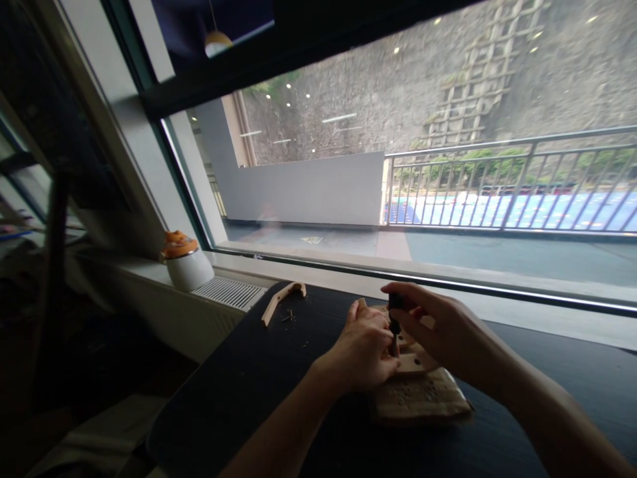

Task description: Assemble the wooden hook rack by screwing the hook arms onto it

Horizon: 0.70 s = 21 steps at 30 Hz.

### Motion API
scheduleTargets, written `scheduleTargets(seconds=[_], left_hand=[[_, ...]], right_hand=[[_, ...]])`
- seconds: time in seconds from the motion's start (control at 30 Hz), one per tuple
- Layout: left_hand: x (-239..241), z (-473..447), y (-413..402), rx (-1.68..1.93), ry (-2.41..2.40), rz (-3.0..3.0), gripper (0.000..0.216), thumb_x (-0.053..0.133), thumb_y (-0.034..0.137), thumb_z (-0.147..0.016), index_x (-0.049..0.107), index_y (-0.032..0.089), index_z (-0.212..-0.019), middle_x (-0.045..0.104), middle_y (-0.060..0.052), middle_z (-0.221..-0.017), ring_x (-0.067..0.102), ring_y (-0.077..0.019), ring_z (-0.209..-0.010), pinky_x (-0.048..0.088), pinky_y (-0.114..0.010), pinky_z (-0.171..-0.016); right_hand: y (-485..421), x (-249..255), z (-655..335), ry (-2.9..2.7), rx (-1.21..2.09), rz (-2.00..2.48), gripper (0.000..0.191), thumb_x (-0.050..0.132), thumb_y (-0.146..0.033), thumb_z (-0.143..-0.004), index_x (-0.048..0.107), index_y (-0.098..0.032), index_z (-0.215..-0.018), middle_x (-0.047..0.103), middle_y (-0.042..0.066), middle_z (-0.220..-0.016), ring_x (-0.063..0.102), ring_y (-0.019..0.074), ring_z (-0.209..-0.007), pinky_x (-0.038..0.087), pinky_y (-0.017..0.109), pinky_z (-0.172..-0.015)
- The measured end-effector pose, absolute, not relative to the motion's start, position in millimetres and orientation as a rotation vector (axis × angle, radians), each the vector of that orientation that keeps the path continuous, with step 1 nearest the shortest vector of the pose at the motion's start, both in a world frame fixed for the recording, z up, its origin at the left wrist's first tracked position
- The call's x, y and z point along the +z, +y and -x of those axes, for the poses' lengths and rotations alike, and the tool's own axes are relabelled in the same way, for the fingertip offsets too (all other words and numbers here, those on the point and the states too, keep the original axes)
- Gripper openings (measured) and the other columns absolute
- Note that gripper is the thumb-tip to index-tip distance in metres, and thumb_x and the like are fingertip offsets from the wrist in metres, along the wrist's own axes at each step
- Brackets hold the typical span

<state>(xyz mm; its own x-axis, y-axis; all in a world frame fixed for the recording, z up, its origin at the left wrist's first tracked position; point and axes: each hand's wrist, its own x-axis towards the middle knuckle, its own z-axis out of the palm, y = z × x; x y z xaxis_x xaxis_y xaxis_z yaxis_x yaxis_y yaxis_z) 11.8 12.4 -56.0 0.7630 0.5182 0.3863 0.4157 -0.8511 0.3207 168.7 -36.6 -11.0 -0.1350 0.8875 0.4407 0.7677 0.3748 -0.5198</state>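
Note:
My right hand [428, 315] is closed round the black handle of a screwdriver [395, 325], held upright with its shaft pointing down. The shaft meets a pale wooden piece with dark holes [411, 363], beside my left fingers; the exact contact of the tip is hidden. My left hand [363, 345] grips this wooden piece from the left and covers much of it. Beneath the piece lies a tan wooden-looking block [423, 398] with dark specks scattered over its top.
A curved wooden strip with holes [283, 299] lies at the far left of the dark table [239, 378], beside a few small screws [287, 317] and crumbs. On the sill stands a white pot-like container with an orange top [186, 262]. A window [318, 199] borders the table's far side.

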Motion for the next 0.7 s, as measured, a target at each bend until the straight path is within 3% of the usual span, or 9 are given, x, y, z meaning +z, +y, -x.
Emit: scheduleTargets(seconds=[0.2, 0.4, 0.5, 0.7], left_hand=[[-60.2, -11.4, 14.8, 0.672, 0.731, -2.735, 0.009, 0.065, 0.023, -0.074, 0.063, 0.019, -0.066, 0.059, -0.001, -0.092, 0.05, -0.0206, -0.103, 0.015, -0.049, -0.108], [-60.5, -10.7, 16.7, 0.681, 0.708, -2.727, 0.008, 0.064, 0.022, -0.074, 0.064, 0.019, -0.067, 0.06, -0.002, -0.094, 0.05, -0.0209, -0.105, 0.012, -0.051, -0.109], [-59.6, -11.0, 16.5, 0.688, 0.696, -2.741, 0.007, 0.064, 0.022, -0.074, 0.064, 0.019, -0.067, 0.061, -0.002, -0.094, 0.05, -0.021, -0.104, 0.016, -0.049, -0.108], [-58.6, -11.8, 15.4, 0.658, 0.718, -2.742, 0.01, 0.064, 0.024, -0.075, 0.063, 0.018, -0.067, 0.061, -0.003, -0.099, 0.049, -0.023, -0.105, 0.015, -0.053, -0.107]], right_hand=[[-32.4, -10.2, -171.3, -1.843, 0.025, 1.575, 0.023, 0.058, -0.039, -0.079, 0.058, -0.021, -0.094, 0.066, 0.001, -0.068, 0.059, 0.0145, -0.057, 0.044, 0.024, -0.051], [-36.8, -11.7, -169.6, -1.935, 0.182, 1.486, 0.034, 0.05, -0.032, -0.084, 0.055, -0.026, -0.118, 0.068, -0.001, -0.071, 0.059, 0.0117, -0.052, 0.042, 0.022, -0.048], [-37.2, -12.2, -168.4, -1.944, 0.21, 1.449, 0.033, 0.048, -0.031, -0.087, 0.057, -0.028, -0.119, 0.069, -0.001, -0.078, 0.06, 0.0111, -0.056, 0.044, 0.022, -0.052], [-29.9, -17.6, -165.4, -1.95, -0.077, 1.479, 0.035, 0.052, -0.035, -0.085, 0.058, -0.025, -0.118, 0.068, 0.001, -0.077, 0.058, 0.0136, -0.059, 0.041, 0.023, -0.051]])
